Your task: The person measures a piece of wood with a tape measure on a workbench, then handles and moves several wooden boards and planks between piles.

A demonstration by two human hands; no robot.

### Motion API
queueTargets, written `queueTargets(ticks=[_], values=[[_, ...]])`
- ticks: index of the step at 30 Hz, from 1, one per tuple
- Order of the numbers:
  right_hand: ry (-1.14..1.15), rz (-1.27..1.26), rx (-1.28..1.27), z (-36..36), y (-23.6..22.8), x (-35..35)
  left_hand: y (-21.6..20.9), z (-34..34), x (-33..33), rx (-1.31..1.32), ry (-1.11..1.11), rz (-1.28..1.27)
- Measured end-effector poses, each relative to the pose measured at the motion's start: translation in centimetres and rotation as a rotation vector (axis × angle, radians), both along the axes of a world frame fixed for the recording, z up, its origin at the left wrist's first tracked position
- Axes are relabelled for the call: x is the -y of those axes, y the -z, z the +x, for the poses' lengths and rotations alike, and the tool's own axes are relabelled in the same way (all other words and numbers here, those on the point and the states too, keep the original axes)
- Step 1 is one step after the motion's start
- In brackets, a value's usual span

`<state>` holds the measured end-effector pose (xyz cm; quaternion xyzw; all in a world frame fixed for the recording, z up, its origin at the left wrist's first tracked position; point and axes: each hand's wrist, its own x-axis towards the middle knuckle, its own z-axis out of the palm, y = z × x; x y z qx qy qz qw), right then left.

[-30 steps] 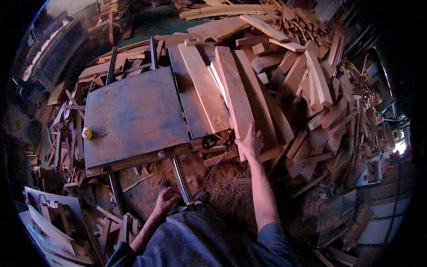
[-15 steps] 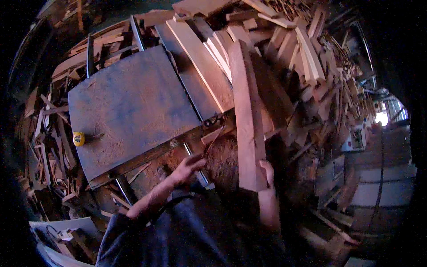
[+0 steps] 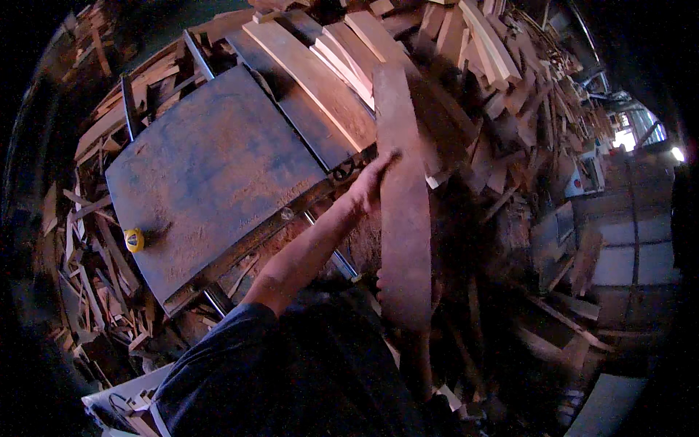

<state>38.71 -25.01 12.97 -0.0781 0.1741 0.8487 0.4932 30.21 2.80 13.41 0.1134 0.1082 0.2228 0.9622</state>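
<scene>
A long wooden plank [image 3: 402,211] stands lengthwise in front of the person, its far end resting among the stacked boards [image 3: 320,76] beside the machine table [image 3: 211,175]. The left hand [image 3: 370,182] reaches across and lies on the plank's left edge, fingers spread over the face rather than wrapped round it. The right hand [image 3: 378,280] shows only as fingertips at the plank's lower left edge, probably gripping it from behind, though the plank hides the rest. 1 yellow tape measure [image 3: 134,239] sits on the table's left edge, well apart from both hands. Offcuts [image 3: 80,269] litter the floor left of the table, and a scrap timber heap [image 3: 524,109] rises to the right.
</scene>
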Motion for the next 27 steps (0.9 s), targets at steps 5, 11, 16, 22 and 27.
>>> queueTargets(ticks=[5,11,16,22,27], values=[[-0.005,0.044,0.242,2.0,-0.6,1.9,1.0,-1.2,3.0,0.021,-0.289,0.515],[-0.085,0.163,0.855,6.6,-2.9,4.5,-0.3,-3.8,4.2,-0.281,-0.125,-0.031],[-0.374,0.436,1.415,8.7,-2.6,2.0,2.4,-8.6,7.9,-0.228,-0.435,-0.079],[-0.716,1.309,2.248,3.5,-6.1,-5.4,8.0,-13.0,11.2,-0.076,-0.679,-0.186],[-0.855,1.367,2.371,-0.8,-8.5,-8.6,11.0,-15.7,10.9,0.102,-0.806,-0.246]])
